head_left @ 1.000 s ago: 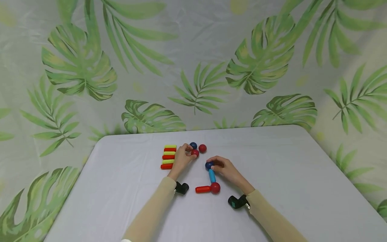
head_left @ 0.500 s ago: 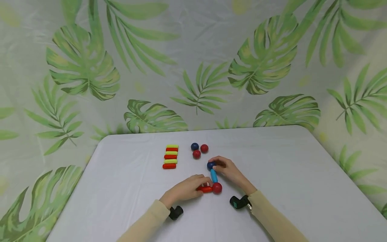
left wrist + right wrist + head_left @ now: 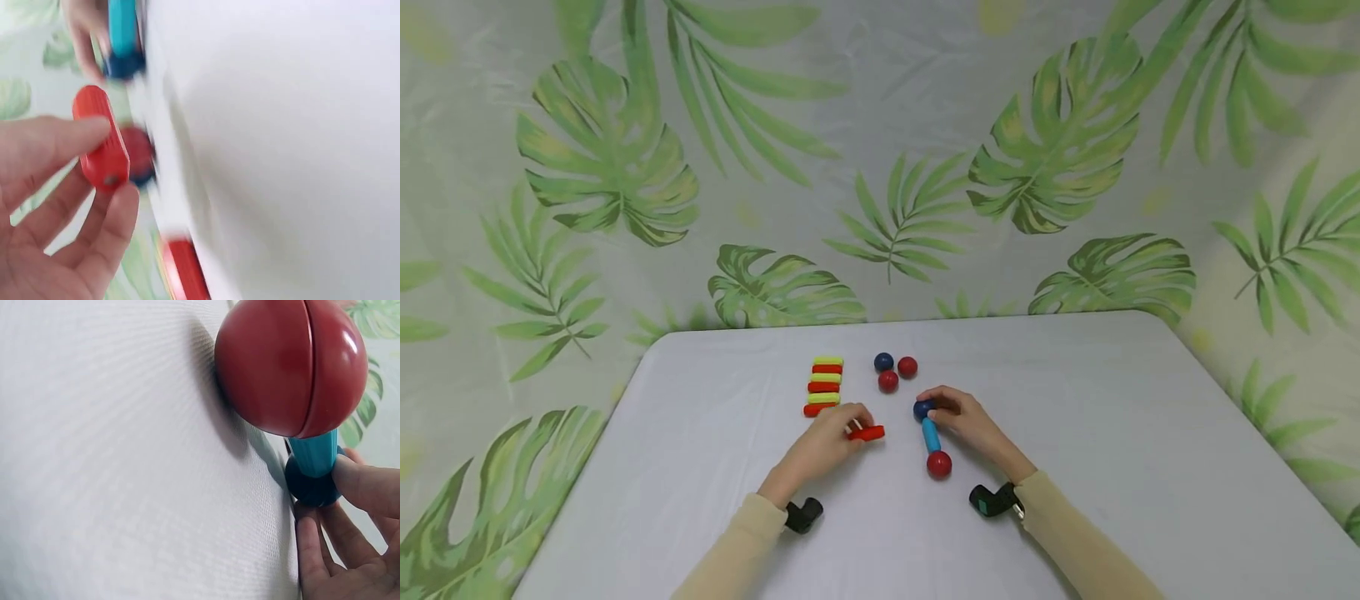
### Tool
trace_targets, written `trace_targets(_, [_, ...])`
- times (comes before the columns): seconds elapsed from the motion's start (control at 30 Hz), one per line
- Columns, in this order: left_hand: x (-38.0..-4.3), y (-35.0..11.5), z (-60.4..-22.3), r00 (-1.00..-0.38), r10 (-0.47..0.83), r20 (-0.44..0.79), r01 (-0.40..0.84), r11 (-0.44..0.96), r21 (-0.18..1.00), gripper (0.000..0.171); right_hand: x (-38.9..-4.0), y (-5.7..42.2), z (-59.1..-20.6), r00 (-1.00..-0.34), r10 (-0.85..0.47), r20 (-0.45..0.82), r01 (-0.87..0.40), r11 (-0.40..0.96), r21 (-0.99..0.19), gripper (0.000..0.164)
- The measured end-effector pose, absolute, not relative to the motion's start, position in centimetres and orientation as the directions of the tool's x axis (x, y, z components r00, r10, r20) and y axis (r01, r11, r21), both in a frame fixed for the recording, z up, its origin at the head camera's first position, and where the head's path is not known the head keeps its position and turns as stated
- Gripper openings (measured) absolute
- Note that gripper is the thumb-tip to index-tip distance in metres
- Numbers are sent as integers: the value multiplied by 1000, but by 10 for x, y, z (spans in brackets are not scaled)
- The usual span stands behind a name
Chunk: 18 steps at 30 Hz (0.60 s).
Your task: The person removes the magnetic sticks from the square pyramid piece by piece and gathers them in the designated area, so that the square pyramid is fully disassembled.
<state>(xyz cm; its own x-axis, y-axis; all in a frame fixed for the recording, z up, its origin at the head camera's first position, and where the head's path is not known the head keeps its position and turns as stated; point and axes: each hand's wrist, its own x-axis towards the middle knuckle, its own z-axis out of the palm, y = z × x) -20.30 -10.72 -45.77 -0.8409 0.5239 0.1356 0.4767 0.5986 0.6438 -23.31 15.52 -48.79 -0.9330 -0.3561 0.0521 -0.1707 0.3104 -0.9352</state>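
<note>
My left hand pinches a red rod between thumb and fingers, lifted a little off the table. On the right, my right hand holds a dark blue ball with thumb and fingertips. A light blue rod joins that ball to a red ball lying nearer to me. The right wrist view shows the red ball large in front, with the light blue rod behind it and the dark blue ball against my thumb.
Yellow and red rods lie in a neat column at the left, just beyond my left hand. Behind both hands sit a loose dark blue ball and two red balls. A white cloth covers the table, and a leaf-patterned curtain hangs behind.
My left hand moved from the loose balls to the red rod beside the joined red ball, took it off and carried it left and away. My right hand stays on the dark blue ball.
</note>
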Motion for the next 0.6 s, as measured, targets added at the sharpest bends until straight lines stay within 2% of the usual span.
trace_targets(0.1, [-209, -130, -459, -909, 384, 162, 396, 675, 622, 21, -232, 156, -488, -933, -357, 56, -173, 307, -936, 26])
trace_targets(0.2, [-216, -146, -461, -936, 312, 164, 346, 728, 592, 21, -228, 156, -479, -929, -367, 54, -174, 300, -938, 27])
trace_targets(0.37, [-223, -153, -463, -944, 287, 161, 328, 770, 547, 20, -222, 153, -464, -926, -377, 39, -165, 308, -937, 28])
trace_targets(0.6, [-223, -150, -461, -944, 278, 175, 329, 798, 505, 23, -231, 158, -485, -943, -332, 38, -161, 350, -923, 26])
